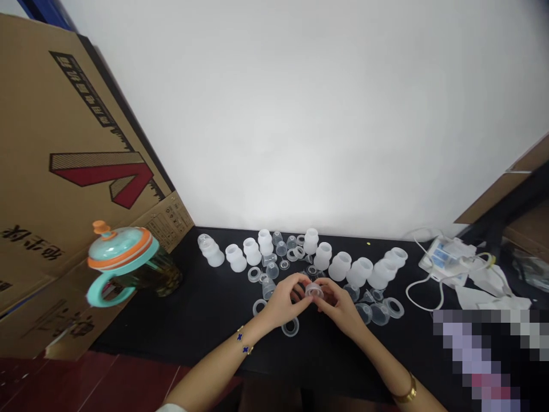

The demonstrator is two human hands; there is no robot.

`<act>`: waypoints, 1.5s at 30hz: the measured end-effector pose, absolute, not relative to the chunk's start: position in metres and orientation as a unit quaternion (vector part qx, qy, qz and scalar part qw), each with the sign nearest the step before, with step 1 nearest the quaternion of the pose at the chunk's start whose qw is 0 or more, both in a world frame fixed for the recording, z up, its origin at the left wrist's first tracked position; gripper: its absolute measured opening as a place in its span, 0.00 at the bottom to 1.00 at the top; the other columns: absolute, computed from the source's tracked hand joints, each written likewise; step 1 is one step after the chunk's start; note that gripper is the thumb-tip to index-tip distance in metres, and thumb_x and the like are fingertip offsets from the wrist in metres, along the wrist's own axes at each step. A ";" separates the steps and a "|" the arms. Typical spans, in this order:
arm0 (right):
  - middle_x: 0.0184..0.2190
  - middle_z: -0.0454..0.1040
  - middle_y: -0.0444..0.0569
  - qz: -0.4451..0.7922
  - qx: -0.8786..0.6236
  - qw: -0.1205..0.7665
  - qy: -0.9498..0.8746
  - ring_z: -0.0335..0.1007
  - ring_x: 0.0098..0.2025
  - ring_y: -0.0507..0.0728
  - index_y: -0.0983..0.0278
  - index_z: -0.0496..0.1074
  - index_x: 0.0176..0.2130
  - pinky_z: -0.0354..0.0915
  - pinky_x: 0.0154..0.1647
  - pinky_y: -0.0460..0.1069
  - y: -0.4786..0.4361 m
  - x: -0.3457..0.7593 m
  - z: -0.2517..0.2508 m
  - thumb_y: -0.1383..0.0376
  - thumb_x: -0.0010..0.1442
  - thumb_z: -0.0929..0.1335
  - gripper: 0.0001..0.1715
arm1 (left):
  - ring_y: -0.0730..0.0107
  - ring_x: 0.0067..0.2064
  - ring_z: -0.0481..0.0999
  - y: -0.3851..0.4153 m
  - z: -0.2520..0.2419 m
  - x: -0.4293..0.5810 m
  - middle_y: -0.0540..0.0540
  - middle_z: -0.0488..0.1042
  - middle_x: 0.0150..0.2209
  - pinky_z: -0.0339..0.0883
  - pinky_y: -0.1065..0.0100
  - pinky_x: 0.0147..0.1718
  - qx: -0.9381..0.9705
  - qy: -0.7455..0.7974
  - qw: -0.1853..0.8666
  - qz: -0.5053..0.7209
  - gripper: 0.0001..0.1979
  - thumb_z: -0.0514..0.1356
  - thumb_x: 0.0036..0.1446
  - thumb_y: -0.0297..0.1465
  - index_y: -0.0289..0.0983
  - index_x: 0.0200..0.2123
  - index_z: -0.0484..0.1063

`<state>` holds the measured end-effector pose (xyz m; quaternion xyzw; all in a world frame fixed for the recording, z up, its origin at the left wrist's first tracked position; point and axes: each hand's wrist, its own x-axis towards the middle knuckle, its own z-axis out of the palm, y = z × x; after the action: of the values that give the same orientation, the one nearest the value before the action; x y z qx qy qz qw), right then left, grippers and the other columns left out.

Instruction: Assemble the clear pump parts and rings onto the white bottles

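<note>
Black desk (184, 335) up against a white wall (326, 126), and the small clear piece (314, 290) is over the middle, pinched between left hand (283, 300) and right hand (343, 309), so the grip's narrow. Looks light, probably kinda slick; I'd hold it by the edge.

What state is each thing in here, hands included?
Clear piece, held in both hands
Left hand, closed on it
Right hand, closed on it
Leftmost bottle, clear cap on
Bottle beside it, open-topped
Front ring, lying flat, loose
Teal-handled jug, lid on
Cardboard box, upright
</note>
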<state>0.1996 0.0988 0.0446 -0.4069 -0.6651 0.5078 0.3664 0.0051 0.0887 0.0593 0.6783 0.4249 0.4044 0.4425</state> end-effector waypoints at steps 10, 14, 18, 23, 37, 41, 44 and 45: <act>0.30 0.77 0.45 0.469 -0.424 0.362 -0.685 0.69 0.27 0.54 0.60 0.69 0.48 0.65 0.26 0.48 0.098 0.200 0.044 0.52 0.63 0.69 0.18 | 0.69 0.32 0.76 0.086 0.061 0.004 0.48 0.77 0.37 0.68 0.70 0.33 0.749 0.434 0.345 0.363 0.13 0.58 0.61 0.32 0.42 0.50 0.69; 0.29 0.77 0.45 0.442 -0.426 0.356 -0.705 0.69 0.26 0.54 0.60 0.69 0.48 0.63 0.26 0.48 0.097 0.199 0.046 0.54 0.64 0.68 0.16 | 0.69 0.31 0.76 0.085 0.062 0.004 0.49 0.77 0.36 0.67 0.71 0.32 0.755 0.443 0.327 0.355 0.14 0.58 0.60 0.30 0.42 0.49 0.70; 0.31 0.78 0.46 0.422 -0.428 0.352 -0.717 0.71 0.28 0.55 0.60 0.69 0.48 0.62 0.27 0.48 0.096 0.198 0.046 0.55 0.64 0.67 0.16 | 0.70 0.31 0.76 0.084 0.062 0.004 0.50 0.78 0.35 0.65 0.71 0.31 0.761 0.457 0.305 0.345 0.15 0.58 0.57 0.28 0.42 0.48 0.70; 0.28 0.77 0.44 0.399 -0.431 0.339 -0.735 0.71 0.27 0.56 0.59 0.68 0.48 0.63 0.26 0.48 0.095 0.197 0.047 0.57 0.65 0.67 0.14 | 0.69 0.31 0.77 0.084 0.060 0.005 0.51 0.78 0.37 0.65 0.71 0.32 0.774 0.463 0.277 0.332 0.14 0.58 0.58 0.28 0.42 0.48 0.69; 0.28 0.77 0.44 0.357 -0.433 0.336 -0.756 0.70 0.25 0.56 0.57 0.68 0.47 0.62 0.26 0.48 0.095 0.198 0.043 0.59 0.63 0.67 0.12 | 0.68 0.31 0.77 0.084 0.057 0.006 0.49 0.77 0.36 0.64 0.69 0.31 0.793 0.470 0.228 0.313 0.12 0.57 0.59 0.30 0.42 0.47 0.69; 0.28 0.76 0.43 0.345 -0.435 0.331 -0.763 0.70 0.25 0.56 0.58 0.68 0.47 0.62 0.26 0.48 0.095 0.198 0.042 0.61 0.63 0.67 0.11 | 0.68 0.31 0.77 0.084 0.056 0.006 0.49 0.77 0.37 0.63 0.69 0.31 0.796 0.474 0.224 0.303 0.11 0.56 0.60 0.30 0.41 0.47 0.68; 0.28 0.77 0.44 0.344 -0.435 0.330 -0.764 0.70 0.25 0.56 0.57 0.68 0.47 0.63 0.27 0.48 0.095 0.198 0.041 0.61 0.63 0.67 0.11 | 0.68 0.31 0.77 0.084 0.055 0.006 0.49 0.77 0.37 0.63 0.69 0.31 0.797 0.471 0.223 0.306 0.12 0.57 0.60 0.29 0.41 0.47 0.68; 0.29 0.77 0.44 0.342 -0.435 0.330 -0.765 0.70 0.25 0.56 0.57 0.68 0.47 0.63 0.27 0.48 0.094 0.198 0.041 0.61 0.63 0.67 0.12 | 0.68 0.31 0.77 0.084 0.055 0.006 0.49 0.77 0.36 0.63 0.69 0.30 0.797 0.471 0.223 0.307 0.12 0.57 0.60 0.29 0.41 0.47 0.68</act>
<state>0.1984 0.0944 0.0408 -0.4352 -0.7648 0.3421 0.3297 0.0058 0.0835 0.0549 0.7966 0.4706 0.3067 0.2232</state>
